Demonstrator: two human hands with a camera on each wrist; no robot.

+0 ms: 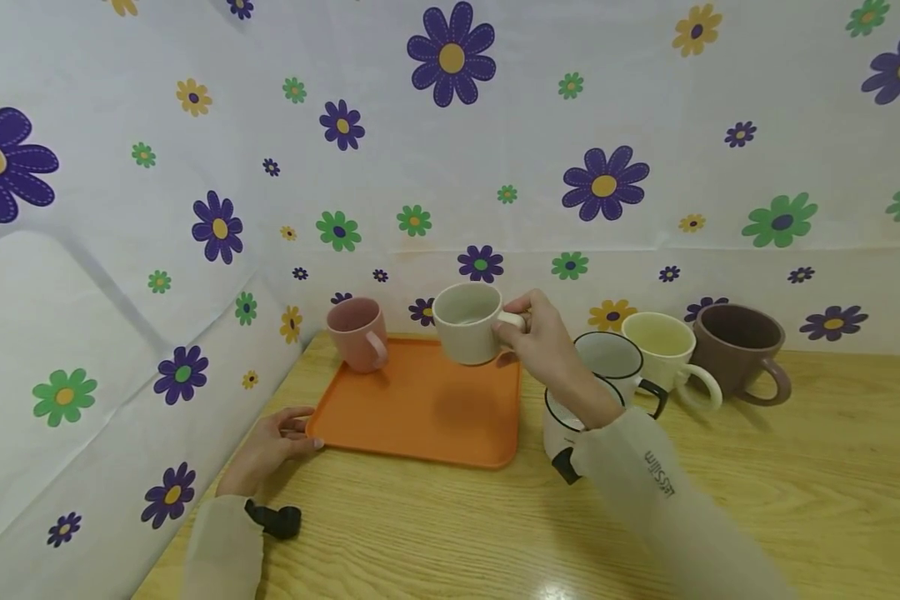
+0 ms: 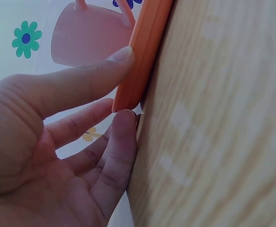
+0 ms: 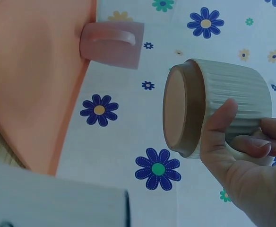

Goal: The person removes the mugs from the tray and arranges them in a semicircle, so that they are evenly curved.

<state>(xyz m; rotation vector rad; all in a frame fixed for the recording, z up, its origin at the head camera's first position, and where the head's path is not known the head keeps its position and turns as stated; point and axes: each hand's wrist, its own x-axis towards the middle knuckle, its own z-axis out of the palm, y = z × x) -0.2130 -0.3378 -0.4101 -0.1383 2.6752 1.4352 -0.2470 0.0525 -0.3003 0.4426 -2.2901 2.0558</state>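
Note:
My right hand grips an off-white mug by its handle and holds it upright above the right half of an orange tray. Ribbed sides and a bare brownish base show on this mug in the right wrist view. At the tray's near left corner is my left hand, with the thumb against the rim and the fingers round the corner. A pink mug stands upright in the tray's far left corner, its handle toward the front right.
Right of the tray stand two white mugs with dark rims, one nearer and partly behind my right forearm, one farther. Beyond them are a pale yellow mug and a brown mug. Flowered cloth borders the wooden table behind and left.

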